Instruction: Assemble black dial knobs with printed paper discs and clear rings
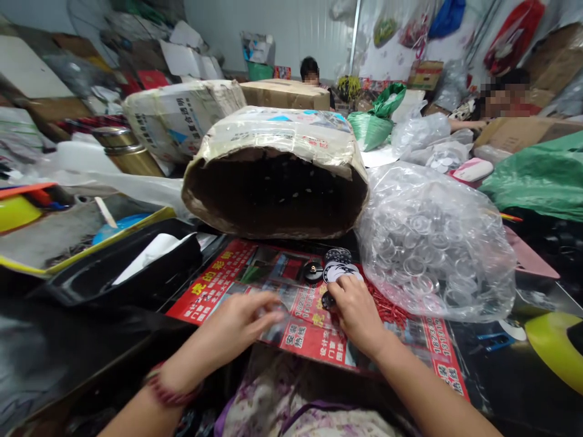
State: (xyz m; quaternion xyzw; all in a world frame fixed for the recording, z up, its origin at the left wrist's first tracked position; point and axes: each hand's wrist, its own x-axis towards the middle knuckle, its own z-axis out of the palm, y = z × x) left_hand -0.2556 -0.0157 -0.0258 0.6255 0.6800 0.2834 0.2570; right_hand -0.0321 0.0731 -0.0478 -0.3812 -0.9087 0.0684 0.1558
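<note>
Setting: cluttered workroom, red printed poster (314,331) spread as work surface; other people seated far behind the boxes.
Left hand (237,325): fingers loosely curled, pressed flat on something clear and thin on the poster; cannot tell exactly what.
Right hand (357,312): fingertips pinched on a small dark round disc (328,300) at the near edge of a little cluster.
Disc cluster (339,267): black and white round pieces, just ahead of the right hand.
Technique: best kept low, one disc pinched by its rim, clear piece held steady beneath.
Plastic bag (432,243): right of the right hand, full of clear rings.
Cardboard box (277,176): ahead of both hands, on its side, mouth dark inside.
Black tray (136,267): left of the left hand, holding white paper.
</note>
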